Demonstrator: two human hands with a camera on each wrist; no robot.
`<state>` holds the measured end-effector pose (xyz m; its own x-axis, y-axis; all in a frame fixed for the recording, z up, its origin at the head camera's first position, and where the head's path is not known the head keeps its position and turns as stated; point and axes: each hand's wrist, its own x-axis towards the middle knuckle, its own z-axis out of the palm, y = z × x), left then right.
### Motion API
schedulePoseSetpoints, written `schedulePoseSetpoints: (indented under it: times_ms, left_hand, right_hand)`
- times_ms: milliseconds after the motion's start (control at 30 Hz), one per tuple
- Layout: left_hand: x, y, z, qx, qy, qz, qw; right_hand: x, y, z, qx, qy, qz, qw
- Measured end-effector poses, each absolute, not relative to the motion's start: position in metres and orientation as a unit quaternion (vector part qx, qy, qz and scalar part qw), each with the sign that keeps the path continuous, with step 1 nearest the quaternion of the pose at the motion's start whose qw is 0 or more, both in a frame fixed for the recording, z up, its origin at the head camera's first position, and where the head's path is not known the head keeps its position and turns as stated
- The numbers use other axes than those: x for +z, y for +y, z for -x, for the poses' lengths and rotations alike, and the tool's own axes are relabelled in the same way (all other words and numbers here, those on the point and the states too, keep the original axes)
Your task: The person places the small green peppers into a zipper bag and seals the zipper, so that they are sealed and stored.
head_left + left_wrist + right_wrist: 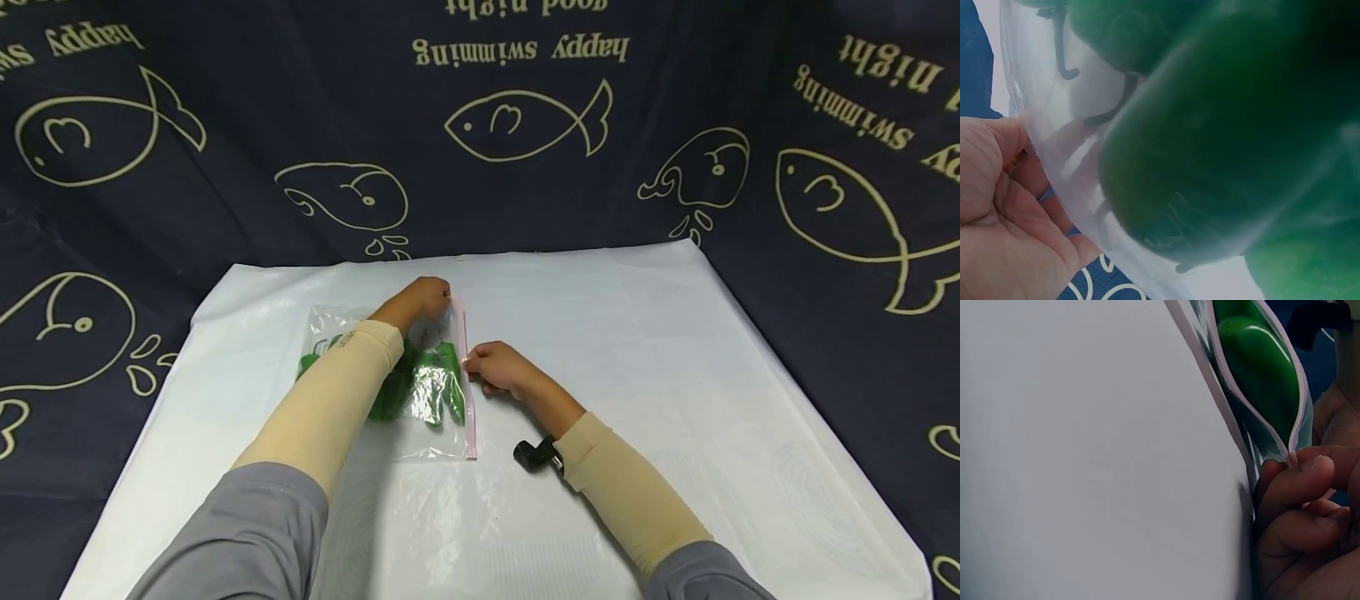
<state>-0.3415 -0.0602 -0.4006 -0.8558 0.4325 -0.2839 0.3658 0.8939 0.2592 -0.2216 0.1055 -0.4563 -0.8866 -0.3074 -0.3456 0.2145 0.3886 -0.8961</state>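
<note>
A clear zip bag (438, 446) with a pink zip strip lies on the white-covered table, with several green peppers (453, 383) inside. My left hand (426, 298) reaches across it and pinches the far end of the zip edge. Close up in the left wrist view, that hand (1013, 200) is at the bag's edge beside peppers with curved stems. Partway along the strip, my right hand (501, 367) pinches the zip between thumb and fingers. In the right wrist view, the bag's mouth gapes beyond the right hand (1310, 512), showing a shiny pepper (1260, 369).
A white cover (637, 333) lies over the table around the bag. Dark blue cloth (525, 208) with fish and whale drawings hangs behind and at both sides. A small black device (534, 455) sits by the right wrist.
</note>
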Motion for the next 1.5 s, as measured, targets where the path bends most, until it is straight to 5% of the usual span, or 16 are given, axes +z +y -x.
schedulePoseSetpoints:
  times_ms: [500, 833, 1067, 1300, 1500]
  left_hand:
    - [-0.406, -0.061, 0.354, 0.095, 0.956, -0.207, 0.185]
    - [-0.491, -0.077, 0.432, 0.095, 0.952, -0.239, 0.167]
    - [-0.438, -0.068, 0.384, 0.101, 0.954, -0.219, 0.177]
    - [-0.488, -0.079, 0.427, 0.114, 0.95, -0.245, 0.157]
    - [-0.422, -0.067, 0.37, 0.098, 0.954, -0.22, 0.179]
  right_hand:
    - [-0.455, 0.107, 0.205, -0.545, 0.796, 0.046, 0.259]
    - [-0.453, 0.108, 0.191, -0.544, 0.795, 0.057, 0.261]
    - [-0.453, 0.11, 0.184, -0.548, 0.786, 0.066, 0.279]
    - [-0.455, 0.112, 0.178, -0.538, 0.79, 0.082, 0.282]
    - [-0.456, 0.114, 0.171, -0.535, 0.789, 0.081, 0.292]
